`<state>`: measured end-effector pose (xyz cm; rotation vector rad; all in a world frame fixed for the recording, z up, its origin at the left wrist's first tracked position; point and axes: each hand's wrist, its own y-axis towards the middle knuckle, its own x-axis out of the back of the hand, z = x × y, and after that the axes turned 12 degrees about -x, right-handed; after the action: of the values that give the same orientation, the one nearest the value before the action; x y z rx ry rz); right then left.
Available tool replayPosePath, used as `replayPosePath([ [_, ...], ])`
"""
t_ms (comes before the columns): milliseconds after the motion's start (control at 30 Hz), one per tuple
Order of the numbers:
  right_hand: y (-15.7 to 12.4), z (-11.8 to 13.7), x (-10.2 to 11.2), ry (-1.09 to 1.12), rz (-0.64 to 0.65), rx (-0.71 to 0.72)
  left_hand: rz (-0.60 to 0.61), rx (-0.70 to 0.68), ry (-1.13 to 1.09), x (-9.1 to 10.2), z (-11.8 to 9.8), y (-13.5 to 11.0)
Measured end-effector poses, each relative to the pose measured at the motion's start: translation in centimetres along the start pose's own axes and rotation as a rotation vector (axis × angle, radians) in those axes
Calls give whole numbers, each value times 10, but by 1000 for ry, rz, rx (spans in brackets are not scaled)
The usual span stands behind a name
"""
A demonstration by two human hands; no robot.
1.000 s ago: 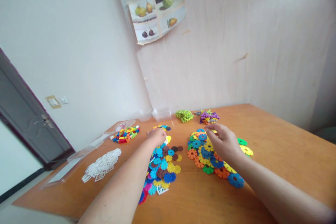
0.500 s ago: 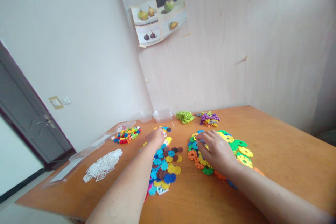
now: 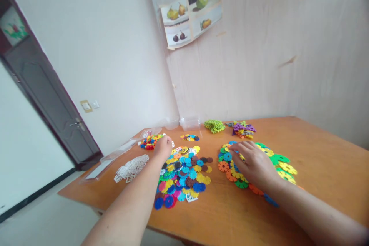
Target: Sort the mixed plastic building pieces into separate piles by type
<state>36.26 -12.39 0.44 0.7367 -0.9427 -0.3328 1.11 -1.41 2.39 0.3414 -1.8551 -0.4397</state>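
My left hand (image 3: 163,149) reaches over the far left edge of a heap of small coloured flower-shaped discs (image 3: 184,175) on the orange wooden table (image 3: 323,153). Its fingers are curled around a small white piece that I cannot make out. My right hand (image 3: 253,164) lies palm down on a second heap of larger discs (image 3: 281,161), fingers loosely spread and touching the pieces. Nothing shows inside it.
A pile of white lattice pieces (image 3: 131,166) and a small multicoloured brick pile (image 3: 150,141) lie to the left. A green cluster (image 3: 215,125) and a purple cluster (image 3: 243,128) sit at the back, near clear plastic containers (image 3: 188,123). A dark door (image 3: 49,100) stands at left.
The view has swung left. My left hand moved left off the small discs toward the brick pile. My right hand drew back and settled flatter on the large discs.
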Motion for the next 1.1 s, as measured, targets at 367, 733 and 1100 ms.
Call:
replayPosePath([
  [367, 0, -4, -1, -13, -5, 9, -167, 382, 14, 67, 131, -42],
  [733, -3, -26, -13, -30, 8, 7, -152, 450, 67, 75, 164, -72],
  [1100, -2, -20, -12, -33, 1, 4, -82, 376, 131, 85, 142, -77],
])
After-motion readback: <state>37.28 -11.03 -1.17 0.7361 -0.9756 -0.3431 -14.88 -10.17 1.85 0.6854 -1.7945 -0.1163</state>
